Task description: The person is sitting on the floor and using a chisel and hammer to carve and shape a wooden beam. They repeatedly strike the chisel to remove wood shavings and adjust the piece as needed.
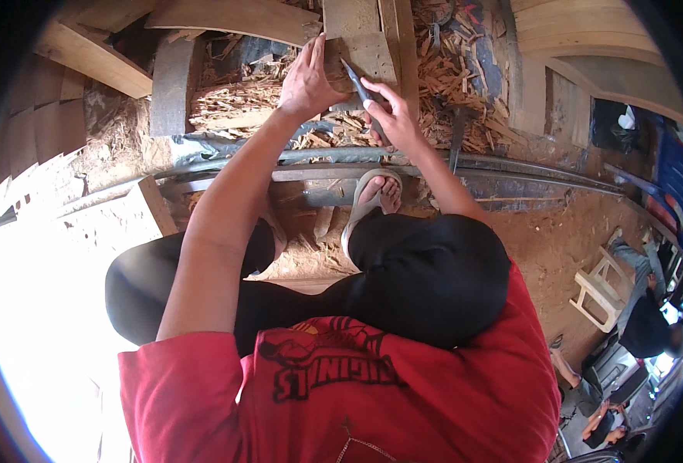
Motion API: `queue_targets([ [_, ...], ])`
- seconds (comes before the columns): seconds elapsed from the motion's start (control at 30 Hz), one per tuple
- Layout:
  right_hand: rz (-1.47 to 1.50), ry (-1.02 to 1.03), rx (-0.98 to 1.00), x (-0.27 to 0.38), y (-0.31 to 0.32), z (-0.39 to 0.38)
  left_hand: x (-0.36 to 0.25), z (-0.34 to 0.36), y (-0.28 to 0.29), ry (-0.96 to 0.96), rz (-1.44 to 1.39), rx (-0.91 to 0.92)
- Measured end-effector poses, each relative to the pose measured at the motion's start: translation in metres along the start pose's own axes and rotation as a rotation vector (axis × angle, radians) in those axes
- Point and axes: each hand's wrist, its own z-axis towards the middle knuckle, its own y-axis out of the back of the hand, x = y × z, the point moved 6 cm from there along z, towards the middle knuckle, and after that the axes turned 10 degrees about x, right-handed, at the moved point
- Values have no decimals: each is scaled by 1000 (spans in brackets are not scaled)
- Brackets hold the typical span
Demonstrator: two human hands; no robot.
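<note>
A short wooden board (367, 55) lies in front of me among wood chips. My left hand (307, 83) is against its left side, fingers stretched out and the thumb spread along the near edge. In my right hand (392, 116) is a slim, dark, pointed tool (354, 80), a knife or chisel by its shape. Its tip rests on or just over the board's face, slanting away and to the left. The fingers are closed around its handle, which they partly hide.
Wood chips (453, 85) lie thick on both sides. Metal pipes (333, 163) run across just beyond my sandalled feet (376, 194). Planks (98, 58) lie at far left, curved boards (588, 35) at far right. A wooden stool (602, 289) and other people are at the right.
</note>
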Motion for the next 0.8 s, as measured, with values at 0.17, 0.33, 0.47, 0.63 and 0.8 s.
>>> queue_targets([
  [0.17,71,21,3,-3,-9,1,-1,-1,1,-44,62,-42],
  [0.33,32,-1,-5,-4,-7,1,-4,0,2,-50,73,8],
  [0.47,-21,56,-8,-1,-10,4,-6,-2,2,-24,49,-16],
  [0.63,-57,65,-198,-15,-1,1,-4,-2,3,-82,125,31],
  [0.8,-306,233,-404,-8,24,9,-8,0,1,76,-131,-159],
])
